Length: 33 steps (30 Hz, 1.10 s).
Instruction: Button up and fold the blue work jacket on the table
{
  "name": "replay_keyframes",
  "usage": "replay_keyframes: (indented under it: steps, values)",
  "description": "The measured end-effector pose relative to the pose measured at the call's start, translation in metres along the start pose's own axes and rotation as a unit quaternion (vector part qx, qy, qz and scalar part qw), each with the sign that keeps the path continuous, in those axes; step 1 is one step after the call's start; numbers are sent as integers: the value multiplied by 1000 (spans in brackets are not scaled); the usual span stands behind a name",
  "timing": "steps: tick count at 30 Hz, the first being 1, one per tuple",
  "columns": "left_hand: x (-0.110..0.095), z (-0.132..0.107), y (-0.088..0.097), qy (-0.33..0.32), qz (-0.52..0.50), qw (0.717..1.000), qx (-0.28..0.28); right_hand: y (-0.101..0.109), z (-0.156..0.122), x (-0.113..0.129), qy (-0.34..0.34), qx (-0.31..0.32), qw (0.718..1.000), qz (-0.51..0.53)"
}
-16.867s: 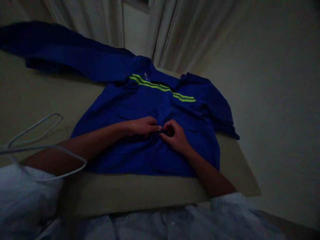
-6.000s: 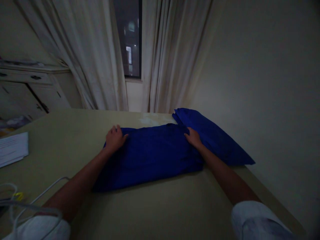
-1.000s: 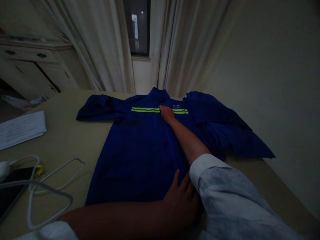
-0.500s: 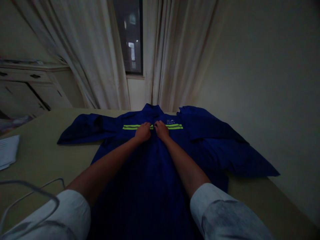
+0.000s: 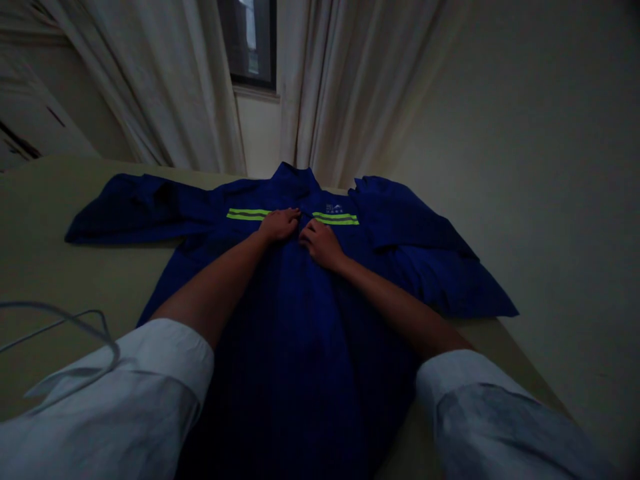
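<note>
A dark blue work jacket (image 5: 300, 320) lies spread flat on the table, its collar (image 5: 295, 177) at the far end and its sleeves out to both sides. Lime reflective stripes (image 5: 247, 215) cross its chest, with a small white logo above the right-hand stripes. My left hand (image 5: 279, 225) rests on the chest at the front opening, fingers curled onto the fabric. Close beside it, my right hand (image 5: 320, 245) presses the same opening just below the stripes. Any fastening under my fingers is hidden.
The beige table (image 5: 45, 260) runs under the jacket, with its edge at the right near a cream wall (image 5: 550, 200). A thin white cord loop (image 5: 65, 327) lies at the left. White curtains (image 5: 350, 87) and a dark window (image 5: 247, 40) stand beyond.
My hands have slid closer together at the jacket's front, and my right hand sits lower. The view has shifted, so the papers at the left have gone out of frame.
</note>
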<state>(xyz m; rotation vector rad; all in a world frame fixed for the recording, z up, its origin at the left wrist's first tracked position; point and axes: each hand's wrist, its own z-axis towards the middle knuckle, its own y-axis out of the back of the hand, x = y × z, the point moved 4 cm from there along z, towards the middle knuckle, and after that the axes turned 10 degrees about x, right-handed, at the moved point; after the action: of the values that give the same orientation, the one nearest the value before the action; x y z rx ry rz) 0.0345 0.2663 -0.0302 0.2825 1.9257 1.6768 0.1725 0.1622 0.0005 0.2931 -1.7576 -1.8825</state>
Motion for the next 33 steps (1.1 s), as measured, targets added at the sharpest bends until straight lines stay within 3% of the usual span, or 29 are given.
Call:
replay_keyframes:
  steps: [3, 7, 11, 14, 17, 20, 22, 24, 28, 30, 33]
  values:
    - [-5, -5, 0, -8, 18, 1000, -9, 15, -70, 35, 45, 54, 996, 46]
    - [-8, -10, -2, -9, 26, 1000, -6, 29, -187, 102, 99, 127, 982, 99]
    - [-8, -10, -2, -15, 31, 999, -16, 24, -295, 167, 160, 127, 975, 89]
    - [-13, -14, 2, -21, 41, 998, -52, 11, -335, 188, 150, 84, 982, 74]
    - [-30, -27, 11, -35, 54, 992, -107, 1, -340, 182, 45, 83, 985, 146]
    - [-66, -62, 21, -72, 40, 990, -117, 6, -331, 171, -42, 27, 964, 260]
    - [-97, -104, 27, -103, -4, 991, -85, 15, -325, 169, -67, -32, 947, 312]
    - [-132, -159, 30, -157, -65, 985, -9, 25, -319, 168, -68, -70, 936, 340]
    - [-185, -281, 31, -263, -194, 936, 127, 47, -300, 165, -69, -92, 924, 365]
    - [-194, -323, 26, -272, -215, 929, 130, 54, -290, 161, -78, -93, 914, 388]
    - [-192, -350, 13, -251, -185, 949, 55, 59, -279, 159, -70, -81, 901, 421]
